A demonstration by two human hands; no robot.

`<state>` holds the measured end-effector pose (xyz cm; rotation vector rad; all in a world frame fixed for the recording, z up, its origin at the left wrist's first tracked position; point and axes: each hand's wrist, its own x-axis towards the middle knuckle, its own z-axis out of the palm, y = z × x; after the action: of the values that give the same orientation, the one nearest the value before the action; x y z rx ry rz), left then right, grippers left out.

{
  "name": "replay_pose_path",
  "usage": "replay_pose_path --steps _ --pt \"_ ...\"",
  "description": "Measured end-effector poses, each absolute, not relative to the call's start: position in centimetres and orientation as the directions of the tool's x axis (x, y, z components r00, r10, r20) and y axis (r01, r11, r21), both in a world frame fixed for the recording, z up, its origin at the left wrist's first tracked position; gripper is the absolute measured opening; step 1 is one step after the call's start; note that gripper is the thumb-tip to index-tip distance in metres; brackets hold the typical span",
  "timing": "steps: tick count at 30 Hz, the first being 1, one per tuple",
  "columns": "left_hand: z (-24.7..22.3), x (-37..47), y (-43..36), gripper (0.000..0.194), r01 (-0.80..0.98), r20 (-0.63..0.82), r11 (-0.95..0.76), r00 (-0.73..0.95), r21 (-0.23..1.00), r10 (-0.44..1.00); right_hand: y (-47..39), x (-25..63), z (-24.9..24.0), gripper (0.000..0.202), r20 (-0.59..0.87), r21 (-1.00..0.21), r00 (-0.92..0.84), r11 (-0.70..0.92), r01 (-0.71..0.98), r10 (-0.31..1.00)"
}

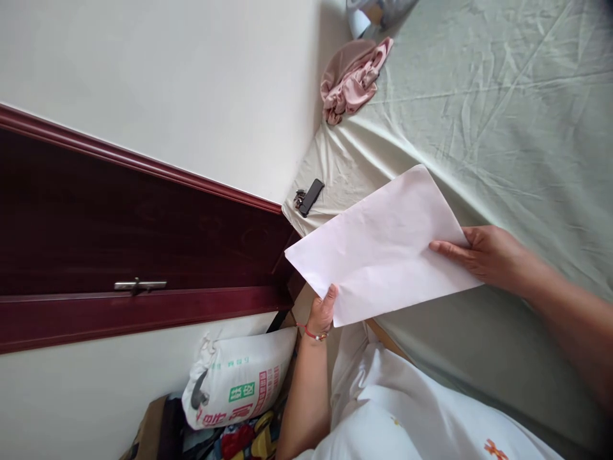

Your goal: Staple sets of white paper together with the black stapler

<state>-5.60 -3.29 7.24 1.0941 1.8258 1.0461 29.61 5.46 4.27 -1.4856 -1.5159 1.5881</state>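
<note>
Cloth (517, 128) spreading pale green along one side, white paper (383, 249) being held over its near edge

The paper could be buckling across its middle if both hands were pressing inward – and its lower corner could be slipping loose if the left thumb were easing; the right hand (493, 259) is pinching the right edge, the left hand (323, 310) is gripping the left edge near that corner, thumbs on top, fingers mostly hiding beneath. The cloth is wrinkling in soft folds, the dark red door (143, 211) is looking glossy, the paper is showing straight edges and faint creases, a printed white sack (239, 377) is bulging, pink fabric (354, 83) is bunching loosely, and a black oblong (313, 197) is lying beside a small dark cluster (299, 199) – too small to make out
</note>
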Motion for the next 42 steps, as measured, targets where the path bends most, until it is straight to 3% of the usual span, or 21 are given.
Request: replay_pose_path --steps 3,5,8,12,15,19,22,26,32,36,42 --pt "8.1 -5.8 -3.1 0.067 0.309 -0.238 0.335 -0.312 0.89 0.92 5.5 29.7 3.6 0.06 -0.346 -0.897 -0.251 -0.241 0.37 0.904" --pt "9.3 -6.4 -2.8 0.064 0.363 -0.253 0.349 -0.288 0.864 0.924 5.6 29.7 2.9 0.049 -0.259 -0.908 -0.146 -0.189 0.375 0.955" --pt "12.2 -7.4 -2.3 0.063 0.494 -0.283 0.368 -0.24 0.788 0.929 5.7 29.6 1.8 0.057 -0.094 -0.918 -0.021 -0.078 0.388 0.995" --pt "16.5 -7.8 -1.3 0.055 0.639 -0.374 0.362 -0.124 0.678 0.919 5.7 29.1 1.4 0.061 0.231 -0.843 0.025 0.188 0.504 0.973" --pt "18.6 -7.5 -0.1 0.045 0.683 -0.433 0.327 -0.018 0.653 0.901 5.4 29.0 2.0 0.062 0.314 -0.854 -0.017 0.29 0.433 0.949" --pt "19.5 -7.1 1.8 0.029 0.727 -0.544 0.304 0.113 0.616 0.831 5.0 29.3 2.9 0.051 0.132 -0.963 -0.231 0.18 0.202 0.964" --pt "19.0 -6.7 3.1 0.025 0.729 -0.596 0.304 0.175 0.613 0.784 5.0 29.6 3.3 0.046 -0.002 -0.978 -0.423 0.085 0.188 0.906" --pt "17.3 -6.2 4.1 0.03 0.684 -0.657 0.378 0.195 0.623 0.729 5.1 29.8 3.2 0.044 -0.064 -0.987 -0.545 0.028 0.159 0.836" --pt "12.3 -6.3 4.7 0.049 0.51 -0.622 0.513 0.056 0.69 0.781 5.4 29.8 2.7 0.04 -0.228 -0.947 -0.453 -0.088 0.309 0.862" --pt "8.9 -6.5 4.3 0.045 0.349 -0.445 0.459 -0.126 0.817 0.887 5.6 29.9 2.7 0.036 -0.338 -0.887 -0.335 -0.178 0.427 0.88" --pt "5.8 -5.1 3.8 0.043 0.143 -0.438 0.517 -0.373 0.844 0.818 5.9 29.8 2.5 0.036 -0.337 -0.836 -0.288 -0.143 0.53 0.896"
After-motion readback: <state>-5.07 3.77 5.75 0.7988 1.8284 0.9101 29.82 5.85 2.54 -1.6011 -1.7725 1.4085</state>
